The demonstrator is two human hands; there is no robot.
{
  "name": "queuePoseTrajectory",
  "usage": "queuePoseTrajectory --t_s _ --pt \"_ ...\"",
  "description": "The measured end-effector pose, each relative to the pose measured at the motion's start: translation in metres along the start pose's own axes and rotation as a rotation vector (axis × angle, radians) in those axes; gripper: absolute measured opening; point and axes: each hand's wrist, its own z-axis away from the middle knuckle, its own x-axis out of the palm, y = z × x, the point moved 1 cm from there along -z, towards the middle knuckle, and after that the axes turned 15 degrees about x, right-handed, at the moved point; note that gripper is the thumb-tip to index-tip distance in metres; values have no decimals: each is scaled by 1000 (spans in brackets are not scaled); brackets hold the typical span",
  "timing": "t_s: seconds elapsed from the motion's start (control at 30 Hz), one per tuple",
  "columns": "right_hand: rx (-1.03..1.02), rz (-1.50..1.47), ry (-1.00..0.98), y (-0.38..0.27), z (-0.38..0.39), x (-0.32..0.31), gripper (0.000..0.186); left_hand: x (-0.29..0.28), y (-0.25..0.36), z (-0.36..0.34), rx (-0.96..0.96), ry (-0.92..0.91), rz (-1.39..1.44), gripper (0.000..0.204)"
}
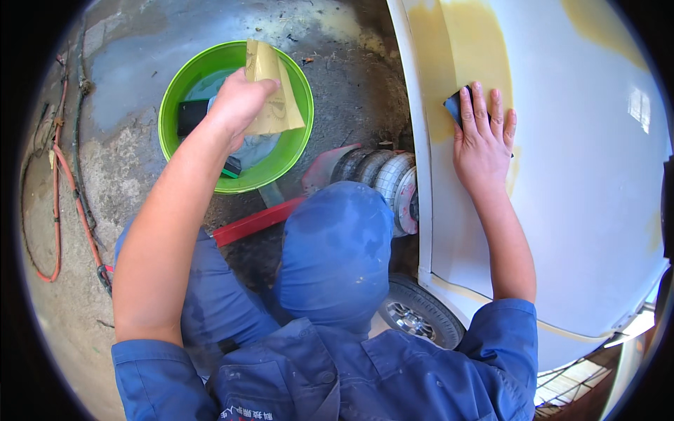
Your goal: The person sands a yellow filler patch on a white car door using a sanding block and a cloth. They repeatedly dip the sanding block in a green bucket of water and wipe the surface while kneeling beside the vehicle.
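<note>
My left hand (242,105) is closed on a tan sheet of sandpaper (284,112), pinched under the thumb. It holds the curled sheet above a green bucket (305,144). Inside the bucket are cloudy water and dark blocks (191,117), partly hidden by my forearm and the sheet. On the white vehicle panel (562,196), my right hand (484,144) holds a dark sanding pad (454,105) against the surface, fingers spread over it. Only the pad's edges show. Yellowish patches (477,35) surround this spot on the panel.
A wheel with a tyre (421,312) lies low beside the panel. Round ribbed objects (375,172) and a red metal bar (256,221) sit between bucket and panel. Red and dark hoses (56,203) run along the stained concrete floor at left. My knee (337,252) is bent in the middle.
</note>
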Motion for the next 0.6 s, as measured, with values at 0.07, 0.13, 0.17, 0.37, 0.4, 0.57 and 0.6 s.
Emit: queuePoseTrajectory --t_s 0.07,0.13,0.17,0.37,0.4,0.57,0.6 --pt "20 72 -52 -8 -16 -2 64 3 4 0 68 28 -24 41" --pt "-18 35 92 -21 -44 -2 62 4 2 -3 57 2 -192 41" --pt "-3 86 76 -26 -56 -1 60 2 1 -5 48 -25 -244 41" --pt "14 21 69 -16 -19 -3 60 -29 5 -25 29 48 -107 36" --pt "38 81 -46 -9 1 -1 60 -32 7 -27 12 31 -76 35" --pt "-23 57 64 -4 -5 16 61 -25 9 -31 83 -46 -85 35" --pt "-36 1 104 -10 -31 18 60 -22 8 -31 76 -30 -90 36"
